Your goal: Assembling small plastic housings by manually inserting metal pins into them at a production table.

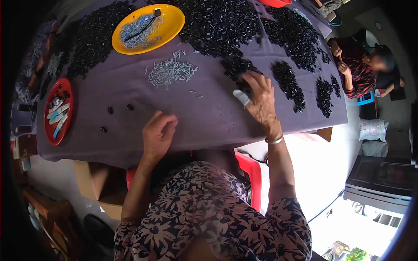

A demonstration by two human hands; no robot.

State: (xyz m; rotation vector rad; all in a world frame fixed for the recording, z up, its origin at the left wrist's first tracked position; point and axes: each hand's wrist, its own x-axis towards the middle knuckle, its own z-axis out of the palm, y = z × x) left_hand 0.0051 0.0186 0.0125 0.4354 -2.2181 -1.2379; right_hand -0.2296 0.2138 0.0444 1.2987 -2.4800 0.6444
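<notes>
My left hand [160, 135] hovers by the near edge of the table, thumb and fingers curled together. Whatever they pinch, if anything, is too small to make out. Farther right, my right hand [261, 99] reaches over the near tip of a heap of small black plastic pieces [238, 66]. Its thumb wears a white finger cover [241, 97] and stands apart from the fingers, which are slightly blurred. Between and beyond my hands lies a loose pile of small pale pins [171, 71]. A few single black pieces [129, 107] lie left of my left hand.
A yellow plate [176, 27] holds more pins and a black-handled tool. On the left, a red tray [69, 92] carries several light-handled tools. Black heaps [300, 39] spread over the purple cloth [209, 117]. Another person [363, 65] sits at the right.
</notes>
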